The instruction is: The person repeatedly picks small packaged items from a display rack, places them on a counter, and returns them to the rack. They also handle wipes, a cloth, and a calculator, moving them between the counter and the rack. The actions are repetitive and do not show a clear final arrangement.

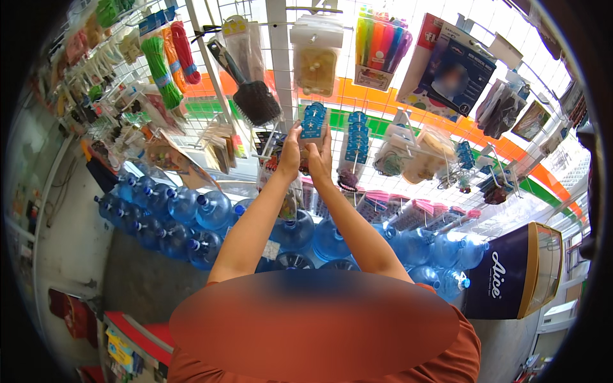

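Note:
Both hands are raised to a white wire grid rack hung with goods. Between them is a stack of blue cards in clear plastic packs. My left hand has its fingers along the left edge of the packs. My right hand holds the right side, its thumb bent across the lower front. What the packs contain below the cards is mostly hidden by the hands. Just to the right hangs a similar row of blue-carded packs with dark beaded bands at the bottom. A black paddle hairbrush hangs to the upper left.
Large blue water jugs stand in rows below the rack. Coiled coloured ropes hang at left. Rainbow-coloured packaged items and a dark blue box hang above right. A dark chest freezer stands at right, a red-topped counter at lower left.

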`<action>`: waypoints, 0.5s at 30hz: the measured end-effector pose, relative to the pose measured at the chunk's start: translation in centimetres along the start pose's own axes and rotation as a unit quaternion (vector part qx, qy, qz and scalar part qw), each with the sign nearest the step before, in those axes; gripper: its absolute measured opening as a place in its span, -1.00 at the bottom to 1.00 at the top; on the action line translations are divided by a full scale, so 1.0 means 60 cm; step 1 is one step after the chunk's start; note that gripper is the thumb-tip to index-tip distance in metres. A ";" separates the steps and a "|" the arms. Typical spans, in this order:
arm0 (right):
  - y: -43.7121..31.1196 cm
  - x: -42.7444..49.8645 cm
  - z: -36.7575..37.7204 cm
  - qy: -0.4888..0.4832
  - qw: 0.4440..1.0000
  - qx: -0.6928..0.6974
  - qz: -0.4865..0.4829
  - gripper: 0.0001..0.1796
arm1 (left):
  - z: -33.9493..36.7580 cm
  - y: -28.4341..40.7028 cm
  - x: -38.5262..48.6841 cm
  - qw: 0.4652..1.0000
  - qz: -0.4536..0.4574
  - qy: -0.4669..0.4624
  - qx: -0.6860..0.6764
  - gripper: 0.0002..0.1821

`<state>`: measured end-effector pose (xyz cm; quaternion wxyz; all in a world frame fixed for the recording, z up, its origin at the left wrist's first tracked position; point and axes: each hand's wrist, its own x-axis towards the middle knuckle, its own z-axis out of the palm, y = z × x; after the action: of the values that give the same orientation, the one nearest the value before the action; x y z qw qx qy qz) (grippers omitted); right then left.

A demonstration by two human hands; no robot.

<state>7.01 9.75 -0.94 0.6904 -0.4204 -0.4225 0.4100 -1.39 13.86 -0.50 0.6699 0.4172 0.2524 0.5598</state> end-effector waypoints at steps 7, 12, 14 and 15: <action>0.011 -0.012 -0.005 0.015 1.000 -0.005 0.006 -0.13 | 0.001 -0.010 -0.007 0.995 0.062 0.043 0.066 -0.36; 0.032 -0.010 0.002 0.021 0.999 -0.026 -0.012 -0.12 | 0.005 -0.014 -0.017 0.999 -0.029 -0.007 -0.020 -0.49; 0.027 -0.011 0.002 0.014 1.000 -0.026 -0.003 -0.13 | 0.003 -0.018 -0.015 0.999 -0.038 0.001 -0.022 -0.46; 0.021 -0.014 0.001 0.013 0.999 -0.029 -0.002 -0.13 | 0.000 -0.019 -0.014 0.999 -0.043 0.000 -0.025 -0.45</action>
<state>6.46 9.40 -2.29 0.6843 -0.4446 -0.4261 0.3906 -0.96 13.03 -1.55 0.7032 0.3894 0.2561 0.5369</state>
